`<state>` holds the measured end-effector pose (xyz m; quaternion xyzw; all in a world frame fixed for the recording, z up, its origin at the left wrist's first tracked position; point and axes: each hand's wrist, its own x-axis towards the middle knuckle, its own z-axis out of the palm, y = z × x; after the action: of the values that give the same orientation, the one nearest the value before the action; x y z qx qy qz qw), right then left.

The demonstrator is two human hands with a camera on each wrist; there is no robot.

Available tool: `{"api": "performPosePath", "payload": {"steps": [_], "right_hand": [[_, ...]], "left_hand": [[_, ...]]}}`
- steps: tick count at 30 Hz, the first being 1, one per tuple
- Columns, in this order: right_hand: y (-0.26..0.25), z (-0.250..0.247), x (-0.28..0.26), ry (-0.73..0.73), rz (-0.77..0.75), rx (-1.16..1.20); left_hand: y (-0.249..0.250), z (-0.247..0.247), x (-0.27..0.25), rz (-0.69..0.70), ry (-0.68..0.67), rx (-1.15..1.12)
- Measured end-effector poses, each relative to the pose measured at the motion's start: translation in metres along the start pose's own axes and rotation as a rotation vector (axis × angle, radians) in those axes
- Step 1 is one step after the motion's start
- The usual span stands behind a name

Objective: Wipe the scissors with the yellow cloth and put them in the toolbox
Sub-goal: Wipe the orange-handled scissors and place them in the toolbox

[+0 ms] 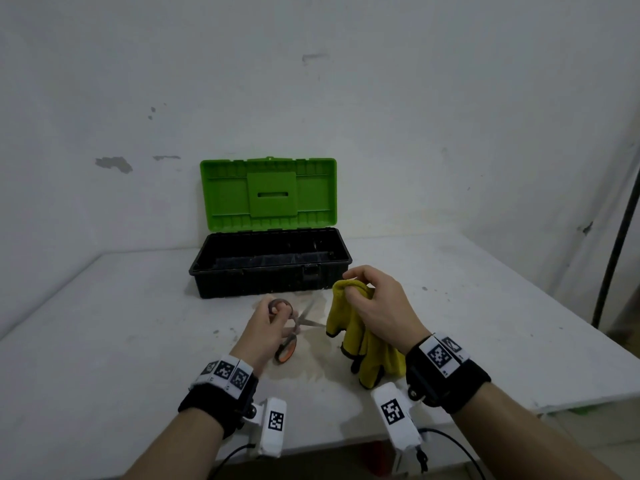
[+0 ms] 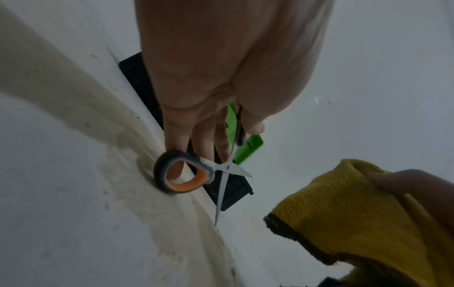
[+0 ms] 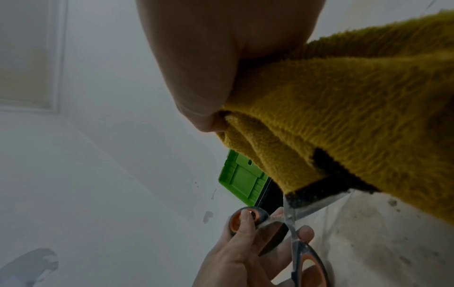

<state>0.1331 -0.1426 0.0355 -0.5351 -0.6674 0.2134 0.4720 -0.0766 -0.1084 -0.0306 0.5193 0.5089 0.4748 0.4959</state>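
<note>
My left hand (image 1: 273, 318) holds the scissors (image 1: 294, 329) by their grey and orange handles, the thumb in the upper ring, and the blades stand spread apart. In the left wrist view the scissors (image 2: 221, 174) hang just above the table, blades pointing at the yellow cloth (image 2: 356, 209). My right hand (image 1: 367, 299) grips the bunched yellow cloth (image 1: 363, 341), which hangs down to the table just right of the blade tips. In the right wrist view the cloth (image 3: 343, 116) covers one blade tip of the scissors (image 3: 294, 229). The toolbox (image 1: 270, 268) stands open behind both hands.
The toolbox has a black base and an upright green lid (image 1: 268, 194) close to the wall. The white table (image 1: 104, 323) is stained around the hands. A dark pole (image 1: 616, 244) stands at the right, past the table edge.
</note>
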Motion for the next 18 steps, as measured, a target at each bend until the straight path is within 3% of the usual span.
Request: {"api": "performPosePath", "payload": {"steps": [4, 11, 18], "right_hand": [[-0.002, 0.001, -0.002, -0.003, -0.007, -0.013], [-0.003, 0.009, -0.009, -0.097, -0.079, -0.124], [-0.009, 0.015, -0.008, -0.1, -0.193, -0.243]], "left_hand": [[0.01, 0.003, 0.0, 0.049, 0.015, -0.019], [0.026, 0.013, -0.009, 0.013, -0.016, -0.408], [0.028, 0.022, -0.007, -0.023, 0.01, -0.503]]}}
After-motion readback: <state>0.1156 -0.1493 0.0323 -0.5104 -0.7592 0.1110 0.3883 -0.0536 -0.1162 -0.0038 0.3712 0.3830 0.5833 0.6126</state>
